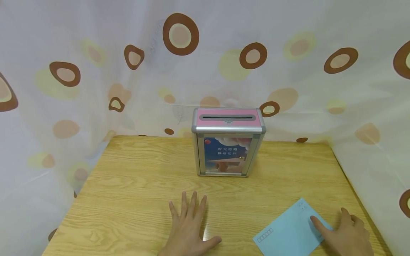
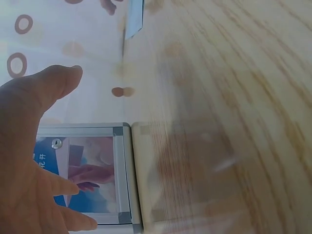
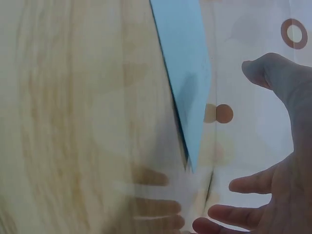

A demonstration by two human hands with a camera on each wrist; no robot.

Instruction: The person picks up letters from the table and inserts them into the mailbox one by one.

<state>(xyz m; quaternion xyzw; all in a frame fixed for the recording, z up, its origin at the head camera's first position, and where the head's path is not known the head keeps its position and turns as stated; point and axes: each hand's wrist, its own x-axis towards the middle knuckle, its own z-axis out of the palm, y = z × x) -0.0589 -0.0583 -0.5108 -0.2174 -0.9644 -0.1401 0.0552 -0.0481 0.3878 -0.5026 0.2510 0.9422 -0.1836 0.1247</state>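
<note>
A light blue envelope (image 1: 289, 231) with printed postcode boxes lies at an angle on the wooden table, front right. Over its right edge is my right hand (image 1: 347, 233), thumb apart from the other fingers and nothing between them. In the right wrist view, that hand (image 3: 280, 161) appears apart from the envelope (image 3: 187, 73). My left hand (image 1: 189, 227) is spread at the front middle, palm down and holding nothing. Beyond it stands a pink and silver mailbox (image 1: 229, 142) with a slot on top and a picture door. The left wrist view shows the mailbox (image 2: 124, 170) behind the fingers.
The wooden table (image 1: 134, 199) runs back to a white curtain (image 1: 205, 71) with brown and yellow spots, which encloses the back and both sides. A small lock (image 1: 241, 158) sits at the right of the mailbox door.
</note>
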